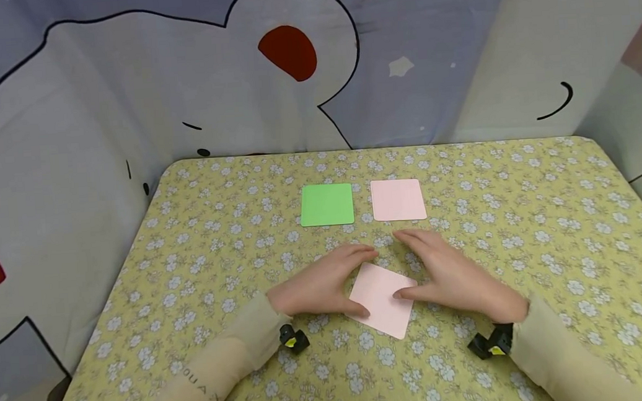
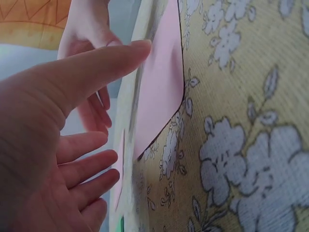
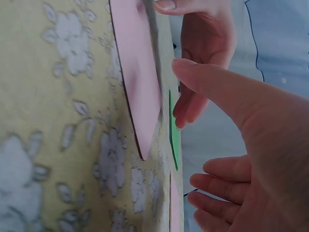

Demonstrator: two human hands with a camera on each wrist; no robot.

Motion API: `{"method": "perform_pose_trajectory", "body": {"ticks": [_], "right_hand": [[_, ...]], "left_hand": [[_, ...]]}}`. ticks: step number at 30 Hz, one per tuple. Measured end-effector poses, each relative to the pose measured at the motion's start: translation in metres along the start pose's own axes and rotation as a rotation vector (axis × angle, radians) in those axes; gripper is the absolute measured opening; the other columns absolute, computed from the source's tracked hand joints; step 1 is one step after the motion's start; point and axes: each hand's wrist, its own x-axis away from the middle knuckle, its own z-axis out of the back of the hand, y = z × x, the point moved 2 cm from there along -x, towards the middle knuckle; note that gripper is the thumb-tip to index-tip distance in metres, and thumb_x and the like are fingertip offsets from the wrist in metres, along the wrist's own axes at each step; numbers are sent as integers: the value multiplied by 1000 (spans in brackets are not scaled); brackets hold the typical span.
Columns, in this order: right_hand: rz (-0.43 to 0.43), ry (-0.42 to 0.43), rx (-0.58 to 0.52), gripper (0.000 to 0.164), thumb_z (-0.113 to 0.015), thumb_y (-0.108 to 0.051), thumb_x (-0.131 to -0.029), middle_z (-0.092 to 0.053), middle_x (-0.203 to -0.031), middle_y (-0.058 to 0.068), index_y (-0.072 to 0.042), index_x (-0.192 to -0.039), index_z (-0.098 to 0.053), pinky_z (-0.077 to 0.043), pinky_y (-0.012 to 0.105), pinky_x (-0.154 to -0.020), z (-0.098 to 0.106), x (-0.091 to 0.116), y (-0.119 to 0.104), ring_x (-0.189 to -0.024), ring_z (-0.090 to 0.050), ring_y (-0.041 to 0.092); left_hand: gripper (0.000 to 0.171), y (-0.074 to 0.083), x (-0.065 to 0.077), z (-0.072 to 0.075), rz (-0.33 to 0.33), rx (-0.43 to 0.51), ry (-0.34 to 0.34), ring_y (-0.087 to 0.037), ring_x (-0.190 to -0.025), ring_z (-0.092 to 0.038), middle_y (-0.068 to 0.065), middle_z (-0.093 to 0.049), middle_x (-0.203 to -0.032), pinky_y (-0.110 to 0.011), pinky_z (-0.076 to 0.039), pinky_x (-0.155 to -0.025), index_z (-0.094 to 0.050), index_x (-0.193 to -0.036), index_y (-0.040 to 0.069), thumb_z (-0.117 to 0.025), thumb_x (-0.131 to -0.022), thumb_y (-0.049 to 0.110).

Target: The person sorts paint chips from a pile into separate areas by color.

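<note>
A pink square card (image 1: 383,302) lies turned at an angle on the flowered tablecloth, between both hands. My left hand (image 1: 327,283) is over its left side, thumb apart from the relaxed fingers, and holds nothing. On the other side my right hand (image 1: 450,273) has its thumb over the card's right part and its fingers extended forward, also holding nothing. In both wrist views a gap shows between the thumb tips and the pink card (image 2: 161,77). Farther back, a green square card (image 1: 326,204) and a second pink square card (image 1: 398,199) lie side by side.
The yellow flowered tablecloth (image 1: 218,245) covers the table up to its back edge. Behind it hangs a curtain (image 1: 415,26) with cartoon shapes. Each wrist carries a small black device, one at the left wrist (image 1: 294,339) and one at the right wrist (image 1: 493,341).
</note>
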Motion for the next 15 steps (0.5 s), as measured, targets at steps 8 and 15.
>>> {"method": "perform_pose_trajectory", "body": {"ticks": [8,15], "right_hand": [[-2,-9,-16,109,-86,-58,-76,-39,-155,19,0,-156,-38,-40,58,-110,-7,12,-1,-141,-38,38],[1,-27,-44,109,-87,-55,-75,-39,-156,17,0,-155,-39,-40,57,-110,-12,17,-5,-142,-37,36]], "left_hand": [[103,0,-1,-1,-19,-30,-3,-19,-142,-36,-5,-39,-157,-30,-37,-113,-40,-156,8,-90,-75,48],[100,-1,-3,-5,-22,-47,7,-17,-128,-43,-4,-47,-145,-28,-46,-102,-44,-153,9,-91,-74,47]]}}
